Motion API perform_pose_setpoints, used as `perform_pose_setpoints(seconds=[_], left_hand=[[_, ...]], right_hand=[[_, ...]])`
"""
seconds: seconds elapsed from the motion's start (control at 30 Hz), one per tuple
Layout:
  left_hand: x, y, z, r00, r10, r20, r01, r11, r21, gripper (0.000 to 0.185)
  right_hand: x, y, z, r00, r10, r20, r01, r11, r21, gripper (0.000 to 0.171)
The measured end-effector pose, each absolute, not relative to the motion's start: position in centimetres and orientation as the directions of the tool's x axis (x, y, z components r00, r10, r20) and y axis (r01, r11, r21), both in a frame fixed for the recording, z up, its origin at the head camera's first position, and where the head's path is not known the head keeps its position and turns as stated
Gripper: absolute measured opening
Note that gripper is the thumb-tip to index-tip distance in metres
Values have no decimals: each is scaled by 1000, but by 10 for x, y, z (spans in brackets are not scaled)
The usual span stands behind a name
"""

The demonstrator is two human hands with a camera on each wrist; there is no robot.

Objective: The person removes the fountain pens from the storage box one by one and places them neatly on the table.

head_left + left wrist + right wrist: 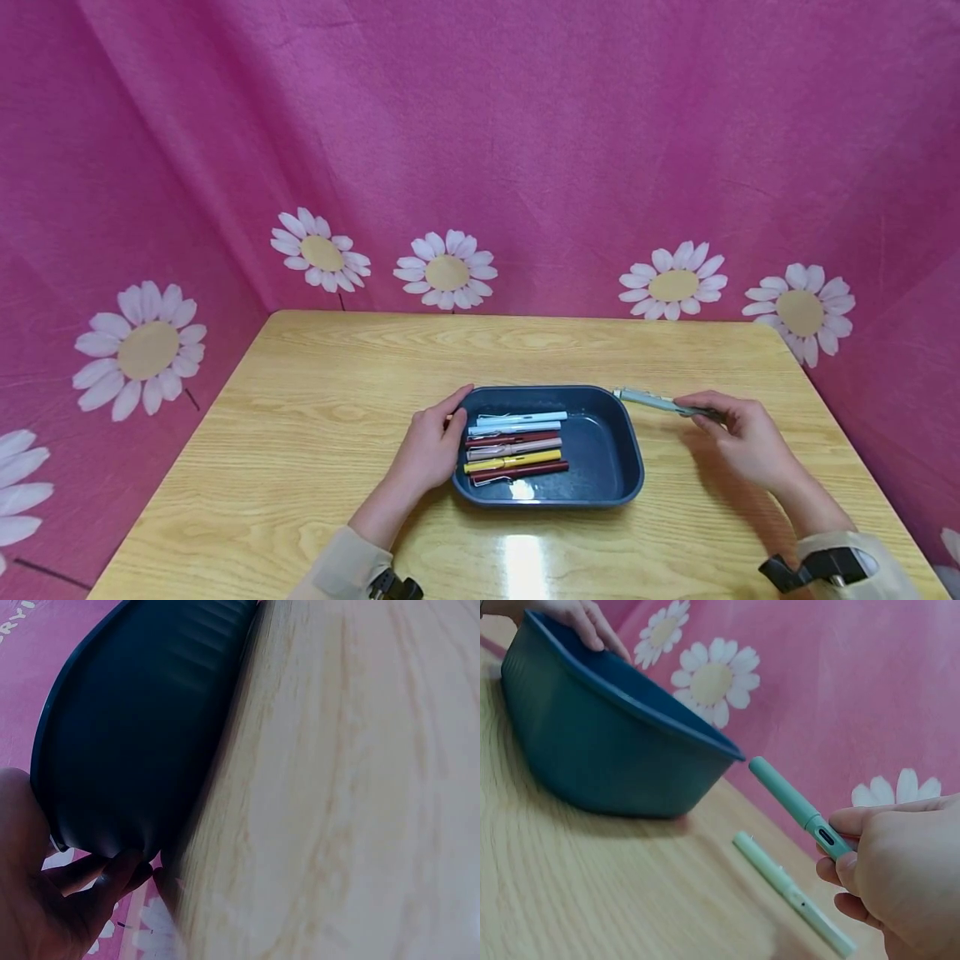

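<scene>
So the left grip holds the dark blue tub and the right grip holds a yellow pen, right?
Only the colour is off: the right wrist view shows the right grip holding a green pen, not a yellow one. The left grip does hold the dark blue tub.

Pink daisy-print cloth [525, 150], pale wood table [322, 375], reflected light [523, 562]

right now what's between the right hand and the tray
The right wrist view shows a darker green pen in the right hand, pointing toward the tray, plus a paler green pen on the table.
</scene>
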State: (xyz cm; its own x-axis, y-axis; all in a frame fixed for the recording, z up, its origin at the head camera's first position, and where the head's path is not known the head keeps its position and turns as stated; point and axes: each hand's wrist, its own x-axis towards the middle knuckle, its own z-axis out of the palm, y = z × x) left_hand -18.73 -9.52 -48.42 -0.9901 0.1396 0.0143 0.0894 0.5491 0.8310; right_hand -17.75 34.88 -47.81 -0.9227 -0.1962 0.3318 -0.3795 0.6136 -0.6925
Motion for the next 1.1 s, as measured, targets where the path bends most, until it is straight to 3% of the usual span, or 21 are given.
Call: perform_pose_setpoints(seconds=[0.3,1.1], left_hand=[[-188,-95,-485,-989,144,22,99,552,828,45],[-188,-96,-488,-990,141,23,97,546,832,45]], right_hand=[[-182,350,-506,-916,-179,358,-386,634,-670,32],[-192,346,-515,-908,-220,358,-394,738,-548,37]])
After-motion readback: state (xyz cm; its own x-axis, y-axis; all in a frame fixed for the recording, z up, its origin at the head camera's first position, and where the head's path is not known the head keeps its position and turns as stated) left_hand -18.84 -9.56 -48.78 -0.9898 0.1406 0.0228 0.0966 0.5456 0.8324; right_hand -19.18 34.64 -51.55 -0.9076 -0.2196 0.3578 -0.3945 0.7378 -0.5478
